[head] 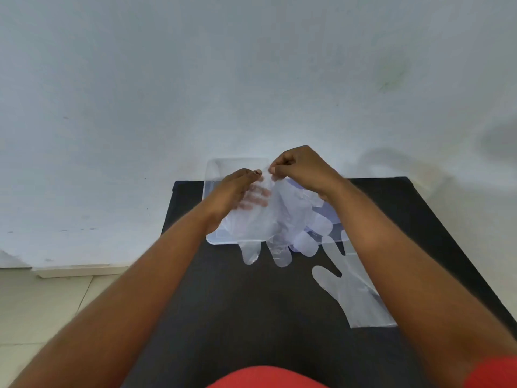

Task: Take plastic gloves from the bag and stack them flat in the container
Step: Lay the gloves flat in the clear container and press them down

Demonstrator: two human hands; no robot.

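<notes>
While both hands work above the clear container at the far edge of the black table, the person holds a thin plastic glove up by its cuff; left hand pinches the cuff edge between thumb and forefinger, other fingers showing faintly through the film; right hand pinches the same edge just beside it, fingers curled tight. Glove hangs down over the container, its fingers drooping past the near rim onto the table. More film lies bunched under it, cannot tell if that's the bag or other gloves, nor whether the cuff is one layer or several. A second glove lies flat on the table to the right, partly under the right forearm, outside the container. Step in hand looks like separating or spreading one glove before laying it down. Next move likely calls for lowering it flat inside the container, fingers tucked within the rim, then dealing with the loose one on the table
</notes>
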